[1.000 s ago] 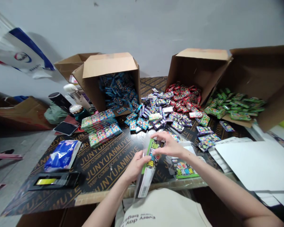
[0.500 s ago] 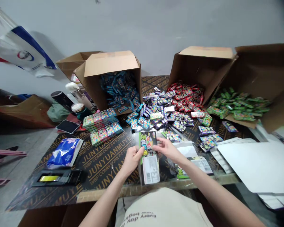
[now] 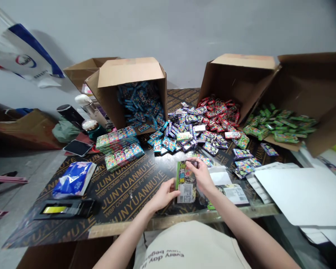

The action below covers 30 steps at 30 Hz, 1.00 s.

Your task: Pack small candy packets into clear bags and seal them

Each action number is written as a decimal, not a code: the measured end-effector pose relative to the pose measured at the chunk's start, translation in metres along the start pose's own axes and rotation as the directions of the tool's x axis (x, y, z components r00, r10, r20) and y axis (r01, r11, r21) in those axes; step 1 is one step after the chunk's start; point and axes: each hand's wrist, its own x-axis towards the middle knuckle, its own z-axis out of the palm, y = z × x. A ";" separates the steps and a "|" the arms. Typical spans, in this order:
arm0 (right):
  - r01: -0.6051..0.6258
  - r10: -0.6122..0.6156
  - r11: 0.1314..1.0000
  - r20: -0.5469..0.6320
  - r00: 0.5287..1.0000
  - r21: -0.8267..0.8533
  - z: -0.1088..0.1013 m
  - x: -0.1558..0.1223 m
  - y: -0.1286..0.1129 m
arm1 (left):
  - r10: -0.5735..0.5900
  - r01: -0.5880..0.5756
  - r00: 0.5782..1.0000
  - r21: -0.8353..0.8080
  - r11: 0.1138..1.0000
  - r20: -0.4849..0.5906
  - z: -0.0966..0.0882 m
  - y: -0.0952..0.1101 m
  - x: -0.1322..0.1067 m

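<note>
On my feed, the wearer's cream lettered cloth (image 3: 193,246) fills the bottom edge at 6 o'clock. Just beyond it, over the black plywood table (image 3: 120,194), the right hand (image 3: 200,175) pinches the top edge of a clear-bagged printed card (image 3: 185,182) between thumb and fingers. The left hand (image 3: 165,195) presses against the card's left side, its fingers closed together. A white barcode label (image 3: 184,193) shows on the card's lower half. Printed sheets (image 3: 229,194) lie just beside the right wrist at 3 o'clock. Stacked packs (image 3: 120,149) sit at 10 o'clock, and a blue tissue pack (image 3: 73,180) at 9. Farther out, loose purple packets (image 3: 187,130) spread at 12, with red packets (image 3: 218,114) at 1 and green packets (image 3: 277,125) at 2. Blue packets (image 3: 140,102) spill from a tipped cardboard box (image 3: 131,73) at 11.
</note>
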 end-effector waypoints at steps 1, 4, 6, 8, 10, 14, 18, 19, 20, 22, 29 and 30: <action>0.022 -0.023 1.000 -0.059 0.998 -0.019 0.005 -0.001 0.000 | 0.026 -0.031 0.998 -0.083 0.996 -0.063 0.007 0.004 0.003; 0.076 -0.081 0.996 -0.109 0.991 -0.048 0.021 -0.010 0.000 | -0.005 -0.133 0.933 -0.358 0.924 -0.359 0.024 0.021 0.017; 0.073 -0.068 0.997 -0.165 0.984 0.025 0.028 -0.016 -0.001 | -0.130 -0.112 0.888 -0.482 0.869 -0.441 0.030 0.029 0.025; 0.037 -0.009 0.992 -0.221 0.975 0.121 0.031 -0.020 -0.003 | -0.235 -0.052 0.867 -0.549 0.834 -0.439 0.032 0.033 0.030; -0.009 0.045 0.986 -0.210 0.977 0.166 0.029 -0.020 -0.006 | -0.301 -0.005 0.859 -0.594 0.804 -0.415 0.030 0.034 0.031; -0.124 0.144 0.957 -0.057 0.988 0.263 0.018 -0.016 -0.012 | -0.269 0.022 0.898 -0.575 0.818 -0.349 0.019 0.038 0.024; -0.137 0.119 0.965 0.092 0.989 0.224 0.001 -0.016 -0.020 | -0.012 -0.049 0.927 -0.154 0.987 -0.374 0.009 0.048 0.010; -0.089 0.071 0.984 0.115 0.991 0.155 -0.002 -0.017 -0.022 | 0.101 -0.099 0.918 0.025 0.995 -0.384 0.008 0.051 0.006; -0.030 0.019 0.996 0.135 0.991 0.079 -0.006 -0.017 -0.023 | 0.221 -0.153 0.903 0.206 0.967 -0.369 0.007 0.053 0.002; 0.091 -0.079 0.994 0.190 0.979 -0.053 -0.011 -0.019 -0.026 | 0.405 -0.243 0.874 0.481 0.842 -0.268 0.007 0.057 -0.004; 0.201 -0.146 0.951 0.233 0.962 -0.233 -0.014 -0.024 -0.034 | 0.295 -0.117 0.911 0.506 0.854 -0.288 0.004 0.067 -0.001; 0.182 -0.123 0.954 0.243 0.962 -0.238 -0.013 -0.023 -0.036 | 0.242 -0.076 0.921 0.467 0.881 -0.306 0.003 0.069 0.001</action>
